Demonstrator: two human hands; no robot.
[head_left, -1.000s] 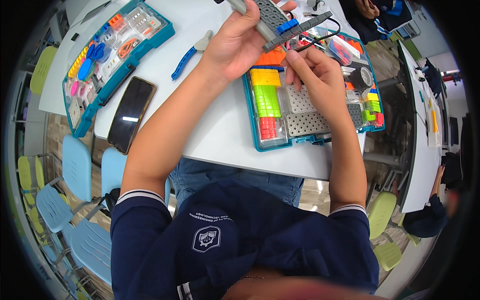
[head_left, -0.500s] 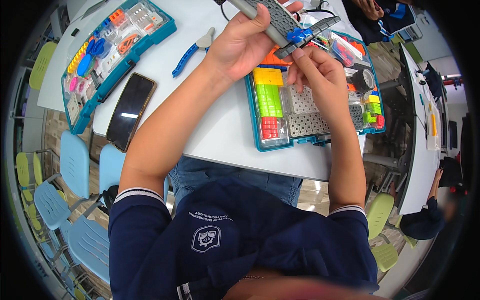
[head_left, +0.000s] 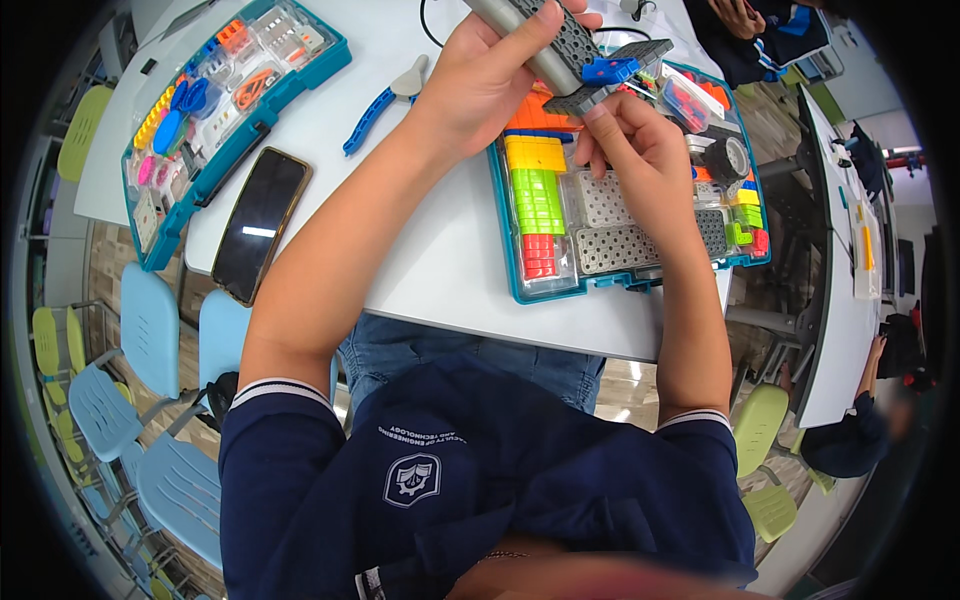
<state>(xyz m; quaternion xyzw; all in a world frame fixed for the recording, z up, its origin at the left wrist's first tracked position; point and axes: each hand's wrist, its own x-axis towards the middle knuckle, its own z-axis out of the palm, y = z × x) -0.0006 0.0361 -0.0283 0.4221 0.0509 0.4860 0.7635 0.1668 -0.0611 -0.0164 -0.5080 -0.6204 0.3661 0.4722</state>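
My left hand (head_left: pixel 478 95) is wrapped round a grey, perforated building-block assembly (head_left: pixel 571 48), its thumb lying along the top. A blue connector piece (head_left: pixel 608 71) sits at the assembly's lower right end, with dark grey studded plates beside it. My right hand (head_left: pixel 637 138) pinches the edge of the dark grey plate (head_left: pixel 578 101) at that end between thumb and fingers. Directly beneath both hands lies a teal-rimmed parts case (head_left: pixel 514 262) with sorted yellow, green, red and grey blocks. Part of the assembly's upper end is cut off by the picture's top edge.
On the white table (head_left: pixel 440 290) lie a dark phone (head_left: pixel 262 225) and a blue-and-grey plier-like tool (head_left: pixel 383 105). Another teal case (head_left: pixel 165 240) of small parts stands at the left. Blue chairs (head_left: pixel 150 320) are at the left; another person's hand (head_left: pixel 738 18) shows at upper right.
The assembly has turned and come slightly down in my left hand, so its blue connector now shows more fully. My right hand keeps its pinch at the end plate.
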